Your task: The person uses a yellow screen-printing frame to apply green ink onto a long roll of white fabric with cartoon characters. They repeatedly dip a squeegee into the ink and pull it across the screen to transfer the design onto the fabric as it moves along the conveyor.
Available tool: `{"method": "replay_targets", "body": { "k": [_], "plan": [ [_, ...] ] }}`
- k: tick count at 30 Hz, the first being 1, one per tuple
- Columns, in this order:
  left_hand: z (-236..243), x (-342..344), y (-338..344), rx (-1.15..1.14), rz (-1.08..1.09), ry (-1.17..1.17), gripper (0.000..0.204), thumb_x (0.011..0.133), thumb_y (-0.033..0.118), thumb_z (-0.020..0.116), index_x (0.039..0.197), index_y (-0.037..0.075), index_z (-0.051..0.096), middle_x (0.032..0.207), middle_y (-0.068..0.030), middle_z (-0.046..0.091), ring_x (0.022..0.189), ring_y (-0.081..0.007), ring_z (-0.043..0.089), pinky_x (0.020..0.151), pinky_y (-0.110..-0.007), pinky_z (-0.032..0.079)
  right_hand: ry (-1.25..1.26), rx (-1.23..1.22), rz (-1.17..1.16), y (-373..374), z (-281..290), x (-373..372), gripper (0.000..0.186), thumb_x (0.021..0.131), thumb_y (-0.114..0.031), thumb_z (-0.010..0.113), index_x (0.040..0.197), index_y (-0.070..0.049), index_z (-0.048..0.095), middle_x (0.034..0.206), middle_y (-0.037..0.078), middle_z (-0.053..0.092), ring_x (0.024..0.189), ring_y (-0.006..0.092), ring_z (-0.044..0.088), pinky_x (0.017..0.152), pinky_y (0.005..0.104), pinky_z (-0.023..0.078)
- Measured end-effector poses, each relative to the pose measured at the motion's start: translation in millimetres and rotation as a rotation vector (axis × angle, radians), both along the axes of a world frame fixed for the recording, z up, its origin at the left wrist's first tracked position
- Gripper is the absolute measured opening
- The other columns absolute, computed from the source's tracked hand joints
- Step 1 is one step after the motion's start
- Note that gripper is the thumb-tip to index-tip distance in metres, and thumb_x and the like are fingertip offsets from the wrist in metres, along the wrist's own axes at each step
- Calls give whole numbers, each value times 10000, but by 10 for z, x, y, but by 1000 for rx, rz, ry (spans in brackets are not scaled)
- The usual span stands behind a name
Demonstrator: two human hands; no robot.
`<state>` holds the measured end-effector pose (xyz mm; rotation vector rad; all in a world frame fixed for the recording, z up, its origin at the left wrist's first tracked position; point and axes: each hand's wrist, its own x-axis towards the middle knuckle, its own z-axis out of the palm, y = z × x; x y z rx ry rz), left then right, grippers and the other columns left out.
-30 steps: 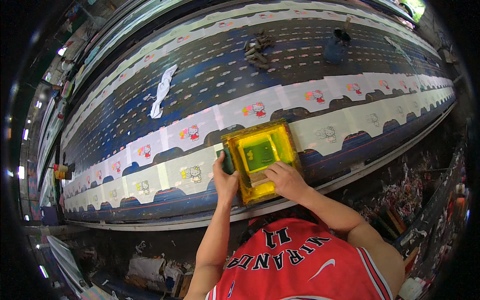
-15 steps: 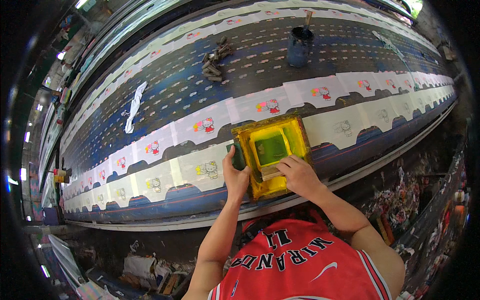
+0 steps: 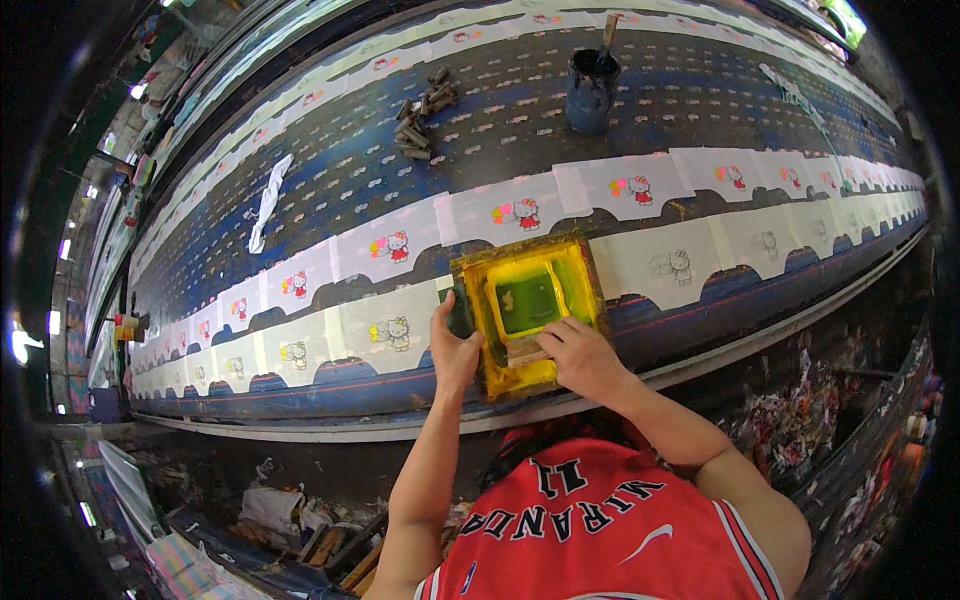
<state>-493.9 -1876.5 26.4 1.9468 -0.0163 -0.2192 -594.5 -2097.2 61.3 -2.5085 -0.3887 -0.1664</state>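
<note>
A screen printing frame (image 3: 598, 285) with yellow-stained wooden sides lies over the row of pale cut cloth pieces on the long table. Its mesh (image 3: 530, 300) shows green inside a rim of yellow ink. My left hand (image 3: 455, 350) grips the frame's left side, at a dark green flat piece (image 3: 459, 314) there. My right hand (image 3: 585, 358) is closed on a wooden-handled squeegee (image 3: 524, 348), held inside the frame at the near end of the mesh. Left of the frame, a cloth piece (image 3: 360, 325) carries a cartoon cat print with yellow parts; the piece on the right (image 3: 650, 255) shows only outlines.
Beyond lies a row of colour-printed pieces (image 3: 465, 215). Farther back stand a dark ink pot (image 3: 590, 100) with a stick in it and a pile of short grey cylinders (image 3: 425, 120). A white rag (image 3: 268, 205) lies at left. A pale rail (image 3: 400, 433) edges the table.
The whole view has shifted slightly, so the frame and both hands appear a little farther left. The frame stays over the same place, and both grips are kept.
</note>
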Motion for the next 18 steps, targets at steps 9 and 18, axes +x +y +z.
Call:
{"method": "replay_targets", "body": {
  "k": [9,18],
  "plan": [
    [-80,24,13,122,-49,-104,766,781,-42,731,1501,7,474,1437,-209,528,1378,-377,509,1165,-430,398,-56,-6,-10,21,98,-70,320,762,-17,641,1081,5,670,1062,144,642,1039,341,620,940,423,530],
    [-115,-20,17,156,-31,-140,786,781,-43,746,1513,52,476,1371,-216,547,1311,-403,540,1118,-443,438,-100,-37,-5,60,-34,-218,326,762,-22,638,1085,6,672,1041,137,638,1020,330,625,928,417,535]
  ]
}}
